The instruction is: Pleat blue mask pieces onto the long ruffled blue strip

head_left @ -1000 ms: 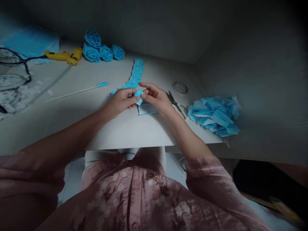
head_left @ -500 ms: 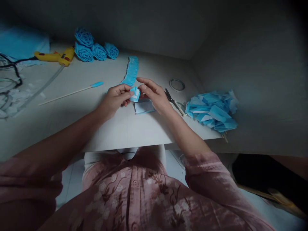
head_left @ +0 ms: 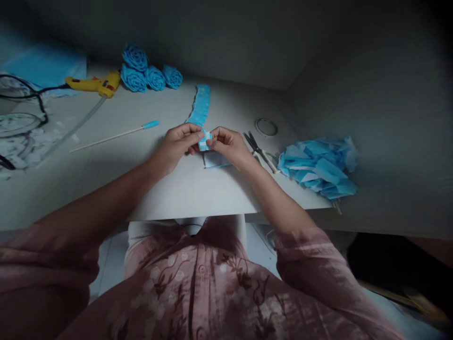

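Between my two hands is a small blue piece of paper or fabric (head_left: pixel 204 144) with white patches on it. My left hand (head_left: pixel 180 141) pinches its left side with thumb and fingers. On its right side, the thumb and fingers of my right hand (head_left: pixel 228 144) close on the same piece. Just beyond them a crinkled blue strip (head_left: pixel 200 104) lies on the table, its near end close to my left fingers. Beneath my right hand is a flat pale rectangular piece (head_left: pixel 215 160) with a bluish edge, partly covered.
Scissors (head_left: pixel 261 152) and a ring of tape or wire (head_left: pixel 266 126) lie right, beside a heap of blue petals on sticks (head_left: pixel 318 165). To the left are a blue-tipped stick (head_left: pixel 116 136), a yellow glue gun (head_left: pixel 95 85) with its cord and several rolled blue roses (head_left: pixel 152 75).
My right hand has closed its fingers onto the small blue piece, where they were spread apart before. My left hand keeps its pinch. The whole view has shifted slightly.
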{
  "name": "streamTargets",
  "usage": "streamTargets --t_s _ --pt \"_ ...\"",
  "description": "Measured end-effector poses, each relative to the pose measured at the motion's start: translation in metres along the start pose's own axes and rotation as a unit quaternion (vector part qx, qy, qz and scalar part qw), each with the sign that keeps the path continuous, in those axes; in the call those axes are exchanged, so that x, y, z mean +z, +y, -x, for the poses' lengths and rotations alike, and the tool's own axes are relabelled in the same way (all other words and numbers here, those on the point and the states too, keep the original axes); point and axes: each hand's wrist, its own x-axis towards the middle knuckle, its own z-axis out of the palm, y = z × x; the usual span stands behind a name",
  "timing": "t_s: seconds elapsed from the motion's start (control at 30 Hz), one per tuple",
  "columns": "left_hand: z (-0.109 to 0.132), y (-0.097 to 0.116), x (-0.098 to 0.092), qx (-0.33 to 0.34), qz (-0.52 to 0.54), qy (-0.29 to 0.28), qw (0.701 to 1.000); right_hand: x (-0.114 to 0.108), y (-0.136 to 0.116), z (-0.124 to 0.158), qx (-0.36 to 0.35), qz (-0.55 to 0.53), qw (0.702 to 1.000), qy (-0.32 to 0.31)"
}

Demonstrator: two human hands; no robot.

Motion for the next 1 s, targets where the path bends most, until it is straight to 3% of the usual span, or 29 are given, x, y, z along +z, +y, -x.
streamTargets --t_s 0.13,0.33,0.47,0.77,1.0 --pt "0.001 0.002 0.001 0.014 -0.018 0.004 1.000 0.002 -0.001 0.003 -0.013 0.048 0.998 -0.030" --pt "-0.001 0.001 -0.001 0.011 -0.032 0.007 0.999 0.002 -0.005 0.003 -0.020 0.103 0.994 -0.002" --pt "-0.001 0.001 -0.003 0.002 -0.013 0.018 1.000 -0.001 -0.007 0.002 -0.032 0.108 0.993 0.024" --pt "-0.002 0.000 -0.003 -0.007 -0.038 0.003 0.999 -0.002 -0.004 0.002 -0.025 0.089 0.996 0.018" --pt "-0.003 -0.001 -0.002 0.001 -0.036 0.026 0.999 -0.002 -0.011 0.004 -0.033 0.083 0.996 0.023"
